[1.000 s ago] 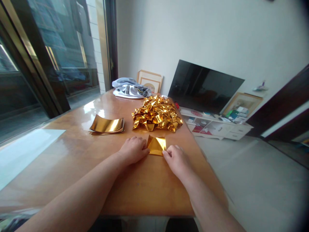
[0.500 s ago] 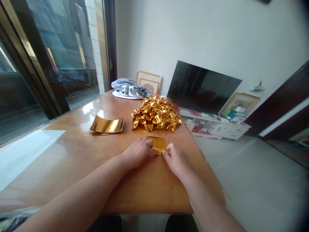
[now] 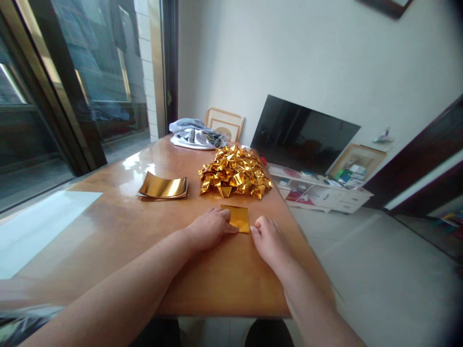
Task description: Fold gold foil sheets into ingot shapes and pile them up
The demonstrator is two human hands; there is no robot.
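A small sheet of gold foil paper [image 3: 239, 219] lies flat on the table in front of me, its near edge looking folded. My left hand [image 3: 213, 226] rests on its left side, fingers bent and thumb pressed along the near edge, pinning it down. Just off the sheet's right edge is my right hand [image 3: 268, 237], its fingers curled in and thumb against them, with nothing visible in it. Beyond the sheet rises a heap of folded gold foil pieces [image 3: 235, 173]. Left of the heap sits a curved stack of gold foil sheets [image 3: 162, 187].
The glossy wooden table [image 3: 217, 284] has its right edge close to my right forearm. A pale sheet [image 3: 47, 226] lies at the left, and folded cloth [image 3: 195, 134] at the far end. Behind stand a television [image 3: 304, 135] and a white cabinet [image 3: 325, 197].
My right hand has moved slightly right, off the foil's near right corner, which now shows. My left hand stays on the sheet. The view has shifted a little.
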